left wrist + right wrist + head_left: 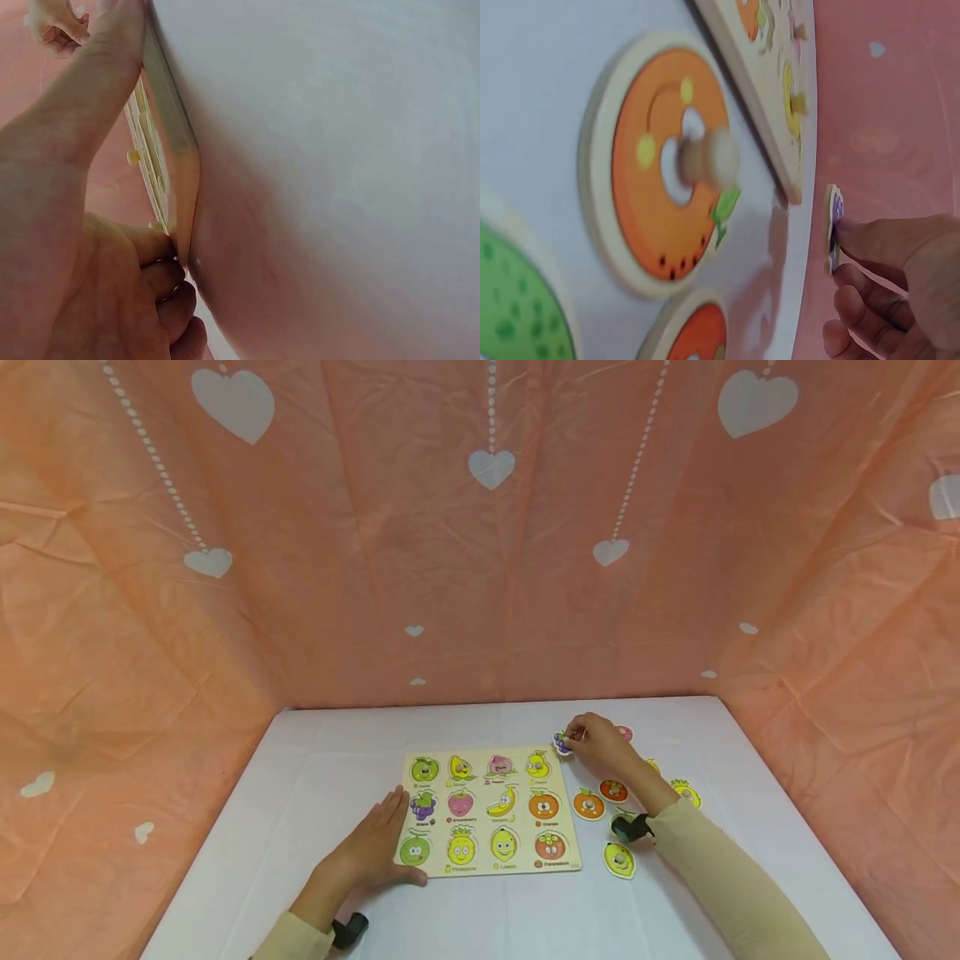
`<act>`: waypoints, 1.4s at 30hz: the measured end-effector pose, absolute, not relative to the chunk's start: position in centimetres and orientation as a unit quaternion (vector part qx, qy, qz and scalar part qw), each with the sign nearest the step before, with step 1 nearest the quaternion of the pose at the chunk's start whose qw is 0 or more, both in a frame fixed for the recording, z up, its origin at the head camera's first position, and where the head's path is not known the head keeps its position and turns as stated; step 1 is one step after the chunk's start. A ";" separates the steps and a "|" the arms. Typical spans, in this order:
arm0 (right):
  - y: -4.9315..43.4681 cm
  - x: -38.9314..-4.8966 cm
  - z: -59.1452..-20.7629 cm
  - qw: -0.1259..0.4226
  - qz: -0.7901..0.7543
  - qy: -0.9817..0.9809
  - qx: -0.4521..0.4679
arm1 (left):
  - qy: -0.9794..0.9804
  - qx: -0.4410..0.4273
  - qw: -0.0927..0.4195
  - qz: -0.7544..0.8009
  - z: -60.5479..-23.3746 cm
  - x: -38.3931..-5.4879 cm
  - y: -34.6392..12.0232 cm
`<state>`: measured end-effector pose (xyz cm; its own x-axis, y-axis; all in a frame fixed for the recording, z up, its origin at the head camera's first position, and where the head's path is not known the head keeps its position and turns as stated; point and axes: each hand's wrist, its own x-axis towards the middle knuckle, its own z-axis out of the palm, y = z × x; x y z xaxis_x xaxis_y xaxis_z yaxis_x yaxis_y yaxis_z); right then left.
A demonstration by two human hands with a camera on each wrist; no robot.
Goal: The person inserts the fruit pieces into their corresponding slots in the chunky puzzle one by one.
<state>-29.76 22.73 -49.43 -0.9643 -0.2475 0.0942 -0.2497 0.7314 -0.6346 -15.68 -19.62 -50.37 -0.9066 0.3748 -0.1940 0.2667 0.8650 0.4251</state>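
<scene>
At the far right corner of a wooden fruit puzzle board (487, 868), my right hand (600, 743) pinches a purple grape puzzle piece (561, 743). The right wrist view shows the grape piece (834, 229) on edge between thumb and fingers, raised off the table. My left hand (372, 843) rests at the near left corner of the board, fingers along its left side and thumb at its front edge. In the left wrist view the fingertips (176, 281) touch the board's edge (180, 135). Several fruit pictures fill the board in rows.
Loose pieces lie right of the board: an orange (588, 805), a persimmon (613, 791), a lemon (618, 860), a pineapple (686, 792) and a pink piece (624, 734). A green piece (517, 300) shows below the orange piece (667, 172). A pink heart-patterned cloth (491, 568) surrounds the white table (337, 735).
</scene>
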 end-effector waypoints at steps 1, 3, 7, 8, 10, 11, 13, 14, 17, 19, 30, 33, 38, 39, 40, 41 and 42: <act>22.5 -29.7 -49.4 0.002 0.340 -0.930 0.137 | 0.956 0.167 0.136 0.200 -50.3 -15.6 -19.6; 22.1 -29.5 -49.2 0.001 0.340 -0.929 0.144 | 0.956 0.165 0.136 0.202 -50.2 -15.6 -19.6; 21.2 -29.2 -48.9 -0.003 0.331 -0.929 0.163 | 0.957 0.166 0.131 0.200 -50.2 -15.5 -19.6; 21.0 -29.1 -48.8 -0.005 0.331 -0.929 0.167 | 0.957 0.167 0.129 0.199 -50.2 -15.5 -19.6; 20.6 -28.8 -48.7 -0.005 0.328 -0.928 0.174 | 0.958 0.169 0.126 0.197 -50.2 -15.5 -19.6; 20.4 -28.7 -48.6 -0.005 0.329 -0.928 0.176 | 0.958 0.169 0.125 0.196 -50.2 -15.5 -19.6; 20.0 -28.5 -48.4 -0.005 0.332 -0.926 0.180 | 0.959 0.170 0.122 0.194 -50.2 -15.5 -19.6; 19.9 -28.4 -48.3 -0.005 0.335 -0.924 0.184 | 0.959 0.169 0.122 0.193 -50.1 -15.5 -19.5; 19.3 -28.0 -48.2 -0.011 0.345 -0.920 0.184 | 0.959 0.168 0.120 0.193 -50.1 -15.5 -19.5; 18.8 -27.8 -48.2 -0.018 0.353 -0.917 0.185 | 0.959 0.169 0.121 0.193 -50.1 -15.5 -19.6; 16.5 -27.3 -48.3 -0.016 0.333 -0.917 0.219 | 0.957 0.169 0.126 0.199 -50.3 -15.6 -19.7; 16.0 -27.1 -48.2 -0.013 0.333 -0.915 0.229 | 0.957 0.167 0.127 0.199 -50.2 -15.5 -19.6; 15.1 -26.6 -48.2 -0.013 0.332 -0.910 0.249 | 0.957 0.168 0.127 0.201 -50.2 -15.5 -19.6; 14.9 -26.5 -48.2 -0.013 0.331 -0.908 0.256 | 0.957 0.169 0.126 0.201 -50.2 -15.5 -19.7; 14.7 -26.4 -48.2 -0.013 0.330 -0.908 0.259 | 0.957 0.169 0.125 0.201 -50.3 -15.5 -19.7; 14.6 -26.3 -48.2 -0.013 0.330 -0.907 0.263 | 0.957 0.170 0.125 0.201 -50.3 -15.6 -19.7; 14.4 -26.3 -48.2 -0.013 0.330 -0.905 0.267 | 0.957 0.170 0.125 0.200 -50.3 -15.6 -19.7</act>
